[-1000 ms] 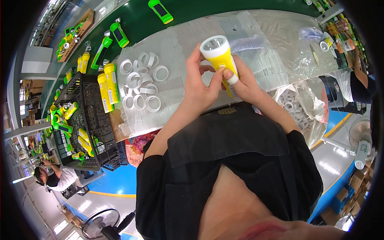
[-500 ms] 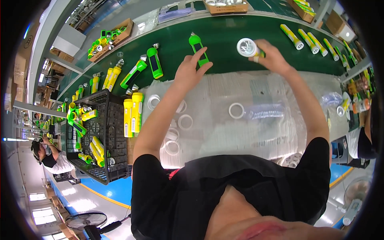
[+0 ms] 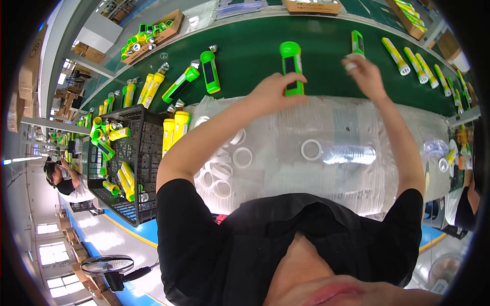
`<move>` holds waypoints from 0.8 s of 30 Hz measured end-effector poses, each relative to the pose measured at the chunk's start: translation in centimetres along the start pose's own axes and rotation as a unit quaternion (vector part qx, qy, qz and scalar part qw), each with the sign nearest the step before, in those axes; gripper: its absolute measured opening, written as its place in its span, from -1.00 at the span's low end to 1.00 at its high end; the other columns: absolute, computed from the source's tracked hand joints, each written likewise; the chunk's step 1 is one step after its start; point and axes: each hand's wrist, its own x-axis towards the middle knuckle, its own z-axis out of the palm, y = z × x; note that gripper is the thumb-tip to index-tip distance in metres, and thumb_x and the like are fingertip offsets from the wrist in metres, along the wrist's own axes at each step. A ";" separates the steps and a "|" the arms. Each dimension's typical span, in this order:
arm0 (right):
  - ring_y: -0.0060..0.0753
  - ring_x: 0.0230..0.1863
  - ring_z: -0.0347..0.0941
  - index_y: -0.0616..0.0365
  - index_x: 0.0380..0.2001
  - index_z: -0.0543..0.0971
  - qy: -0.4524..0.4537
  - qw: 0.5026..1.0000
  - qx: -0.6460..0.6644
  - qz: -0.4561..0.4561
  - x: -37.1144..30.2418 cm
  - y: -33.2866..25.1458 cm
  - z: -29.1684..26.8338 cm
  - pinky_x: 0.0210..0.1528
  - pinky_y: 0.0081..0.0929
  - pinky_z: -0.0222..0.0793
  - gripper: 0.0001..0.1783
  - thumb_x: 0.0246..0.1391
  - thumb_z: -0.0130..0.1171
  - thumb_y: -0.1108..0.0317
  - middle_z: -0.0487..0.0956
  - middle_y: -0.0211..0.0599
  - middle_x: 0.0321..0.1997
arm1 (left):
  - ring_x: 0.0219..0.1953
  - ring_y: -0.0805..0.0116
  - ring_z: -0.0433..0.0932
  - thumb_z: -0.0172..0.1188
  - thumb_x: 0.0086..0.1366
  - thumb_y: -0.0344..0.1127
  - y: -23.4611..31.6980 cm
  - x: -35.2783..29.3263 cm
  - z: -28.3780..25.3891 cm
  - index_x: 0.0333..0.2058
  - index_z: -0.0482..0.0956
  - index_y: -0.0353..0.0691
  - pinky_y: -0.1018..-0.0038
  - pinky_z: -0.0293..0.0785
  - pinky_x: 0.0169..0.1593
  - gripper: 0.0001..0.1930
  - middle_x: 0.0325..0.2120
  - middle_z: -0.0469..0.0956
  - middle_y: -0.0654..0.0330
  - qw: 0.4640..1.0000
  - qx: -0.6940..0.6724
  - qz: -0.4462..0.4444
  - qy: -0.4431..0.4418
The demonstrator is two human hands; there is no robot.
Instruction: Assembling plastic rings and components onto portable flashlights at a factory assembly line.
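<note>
My left hand (image 3: 279, 93) has thumb and fingers around the near end of a green-and-yellow flashlight (image 3: 292, 64). The flashlight has a dark panel on its side, and its wide green head points away from me. To the right, my right hand (image 3: 366, 76) is at the near, whitish end of another green flashlight (image 3: 358, 43) on the green belt. Motion blurs its bent fingers, so their grip is unclear. A small white spot shows by the fingertips; I cannot make out what it is. Left of my left hand lies a green flashlight (image 3: 210, 72) with a silver reflector beside its head.
Several yellow flashlights (image 3: 396, 56) lie at the right of the belt (image 3: 245, 61). A black crate (image 3: 146, 168) with flashlights stands at left. White rings (image 3: 242, 157) and a row of clear discs (image 3: 349, 154) lie on the plastic-covered surface (image 3: 286, 178). Cardboard boxes (image 3: 312, 6) stand beyond the belt.
My left hand has closed on the flashlight and moved right with it. My right hand has moved right; the flashlight it held lens-up now lies lengthwise on the belt. The view has shifted slightly.
</note>
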 end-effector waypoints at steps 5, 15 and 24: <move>-0.26 -0.12 0.56 0.22 0.09 0.39 -0.088 0.871 0.412 0.253 -8.3 -12.9 7.0 -0.01 -0.35 0.49 -0.38 0.16 0.18 -0.04 0.57 -0.09 -0.11 | -0.35 0.17 0.49 0.39 0.10 -0.13 6.4 -8.2 3.7 0.04 0.49 0.06 0.38 0.44 -0.30 -0.49 -0.35 0.46 0.04 0.985 0.020 0.171 -0.035; -0.38 -0.39 0.46 0.16 0.05 0.33 -0.115 0.836 0.500 0.193 -22.3 -20.5 10.5 -0.28 -0.44 0.39 -0.39 0.10 0.17 -0.05 0.50 -0.19 -0.36 | -0.13 0.38 0.54 -0.02 0.46 -0.07 9.0 -12.2 6.5 0.10 0.38 -0.30 0.46 0.48 -0.05 -0.56 -0.20 0.56 0.11 0.786 -0.604 -0.079 0.107; -0.33 -0.16 0.53 0.20 0.11 0.28 -0.191 0.882 0.408 0.139 -25.2 -22.3 11.8 -0.05 -0.36 0.48 -0.45 0.22 0.13 0.08 0.50 -0.18 -0.17 | -0.26 0.30 0.57 -0.04 0.40 -0.11 8.0 -16.9 3.8 -0.08 0.58 -0.26 0.45 0.47 -0.20 -0.63 -0.25 0.60 0.12 0.961 -0.176 0.190 0.100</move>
